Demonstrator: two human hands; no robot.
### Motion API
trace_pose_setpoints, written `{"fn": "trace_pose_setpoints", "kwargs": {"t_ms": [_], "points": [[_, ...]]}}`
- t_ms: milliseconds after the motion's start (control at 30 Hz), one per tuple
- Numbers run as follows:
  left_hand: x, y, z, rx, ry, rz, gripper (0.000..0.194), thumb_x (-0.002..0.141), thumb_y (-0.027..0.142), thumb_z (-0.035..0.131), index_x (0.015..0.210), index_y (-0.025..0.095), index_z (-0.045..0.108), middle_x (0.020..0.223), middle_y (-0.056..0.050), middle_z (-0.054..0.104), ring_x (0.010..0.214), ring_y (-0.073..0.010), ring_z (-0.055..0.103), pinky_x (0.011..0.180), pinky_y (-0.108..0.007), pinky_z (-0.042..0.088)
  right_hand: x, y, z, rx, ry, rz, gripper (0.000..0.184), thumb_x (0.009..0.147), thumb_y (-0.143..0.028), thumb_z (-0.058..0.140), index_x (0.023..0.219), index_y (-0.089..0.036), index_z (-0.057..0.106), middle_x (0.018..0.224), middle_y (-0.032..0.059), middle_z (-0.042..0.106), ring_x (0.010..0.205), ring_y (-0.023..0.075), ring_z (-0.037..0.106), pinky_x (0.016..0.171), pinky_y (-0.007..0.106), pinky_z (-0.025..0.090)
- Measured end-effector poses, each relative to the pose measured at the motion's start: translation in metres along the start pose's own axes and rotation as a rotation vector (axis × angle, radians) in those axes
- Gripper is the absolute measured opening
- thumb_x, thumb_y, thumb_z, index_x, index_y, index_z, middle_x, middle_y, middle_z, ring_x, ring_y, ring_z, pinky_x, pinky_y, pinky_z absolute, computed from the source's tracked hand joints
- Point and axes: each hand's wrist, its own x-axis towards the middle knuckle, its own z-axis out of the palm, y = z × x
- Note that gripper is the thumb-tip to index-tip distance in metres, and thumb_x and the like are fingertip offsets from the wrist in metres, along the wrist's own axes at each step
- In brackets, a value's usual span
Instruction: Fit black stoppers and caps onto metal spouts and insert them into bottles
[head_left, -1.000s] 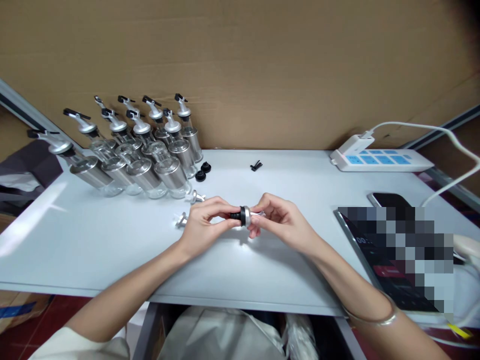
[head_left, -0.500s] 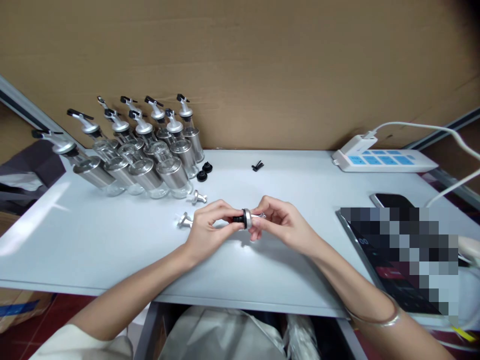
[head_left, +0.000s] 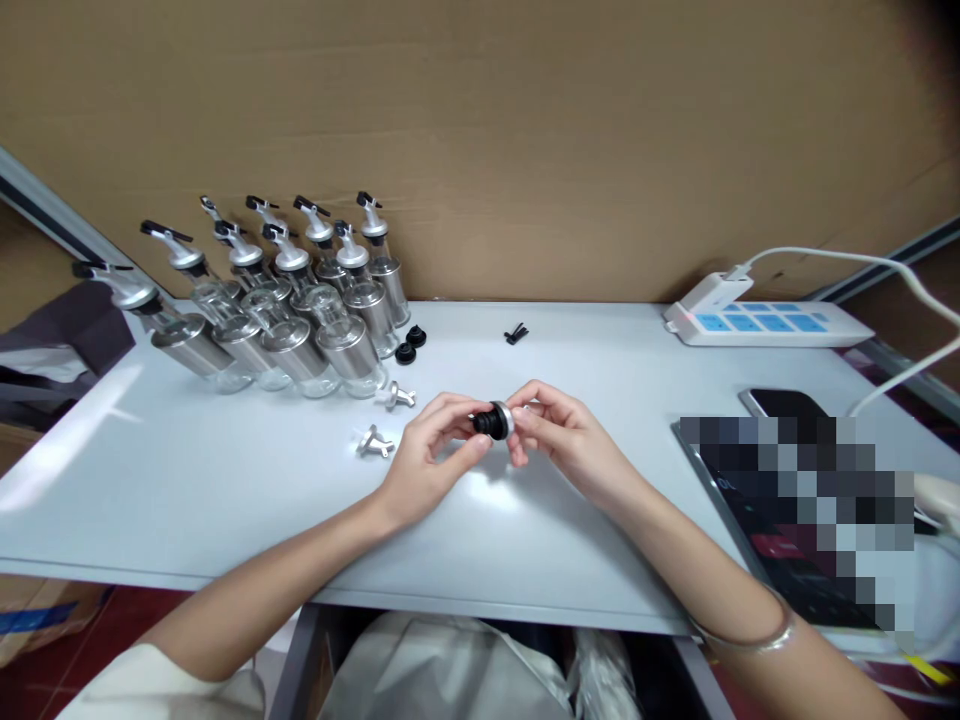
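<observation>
Over the middle of the desk my right hand (head_left: 570, 435) pinches the silver end of a bottle pourer (head_left: 496, 421), whose ribbed black stopper points left. My left hand (head_left: 429, 455) curves around the stopper end, index finger and thumb at its edges; how firmly they press is unclear. Left of my left hand lie two loose silver pourer spouts, the nearer spout (head_left: 373, 443) and the farther spout (head_left: 400, 395). Behind them sit two black rubber stoppers (head_left: 406, 353). Small black flip-cap pieces (head_left: 516, 333) lie near the cardboard wall.
Several glass-and-steel oil bottles (head_left: 352, 350) crowd the back left, most with pourers fitted, some bare-necked. At the right are a white power strip (head_left: 772, 325) with a plugged-in cable, a phone (head_left: 784, 402) and a partly blurred tablet (head_left: 750, 520). Brown cardboard (head_left: 525, 150) backs the desk.
The pourer has risen slightly and turned, so more of its black stopper shows. The left thumb and fingers have spread a little around it. The right hand keeps its pinch.
</observation>
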Motion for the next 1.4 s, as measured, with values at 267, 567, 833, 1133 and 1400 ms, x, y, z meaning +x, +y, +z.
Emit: {"fn": "trace_pose_setpoints", "kwargs": {"t_ms": [267,567,833,1133,1400], "points": [[0.006,0.001,-0.002,-0.178,-0.062,-0.263,0.031,0.077,0.034,0.071,0.102,0.017,0.063,0.098,-0.006,0.068,0.090,-0.0179,0.065,0.085,-0.031,0.052,0.004,0.005,-0.001,0.017,-0.004,0.132,0.029,0.076,-0.046,0.069,0.085,-0.020,0.060,0.063,-0.0015,0.064,0.052,0.0111,0.058,0.056,0.026,0.049],[0.006,0.000,-0.003,-0.193,-0.044,-0.301,0.027,0.076,0.030,0.070,0.099,0.017,0.064,0.095,-0.005,0.067,0.089,-0.0176,0.064,0.080,-0.028,0.051,0.000,0.006,0.002,-0.608,0.096,-0.085,0.022,0.089,-0.039,0.052,0.092,-0.020,0.063,0.048,-0.0071,0.046,0.041,0.0098,0.043,0.046,0.024,0.036],[0.008,-0.005,-0.004,-0.187,-0.040,-0.298,0.032,0.070,0.032,0.073,0.096,0.016,0.063,0.094,-0.005,0.065,0.089,-0.0177,0.062,0.080,-0.028,0.051,-0.002,0.008,0.006,-0.364,-0.043,-0.059,0.021,0.082,-0.036,0.062,0.090,-0.019,0.055,0.066,-0.0003,0.064,0.057,0.0138,0.062,0.058,0.027,0.049],[0.005,-0.009,-0.003,-0.179,-0.051,-0.293,0.042,0.068,0.042,0.077,0.096,0.014,0.063,0.090,-0.006,0.066,0.087,-0.0192,0.063,0.081,-0.031,0.051,-0.003,0.007,0.005,-0.330,-0.047,-0.028,0.020,0.076,-0.031,0.065,0.083,-0.020,0.050,0.061,-0.0024,0.061,0.055,0.0125,0.059,0.058,0.027,0.046],[0.004,-0.007,-0.002,-0.191,-0.063,-0.274,0.034,0.068,0.033,0.077,0.094,0.014,0.065,0.090,-0.006,0.067,0.086,-0.0164,0.063,0.083,-0.029,0.051,-0.004,0.003,0.008,-0.386,-0.042,-0.039,0.017,0.072,-0.026,0.062,0.080,-0.021,0.048,0.062,-0.0021,0.060,0.056,0.0136,0.058,0.058,0.027,0.043]]}}
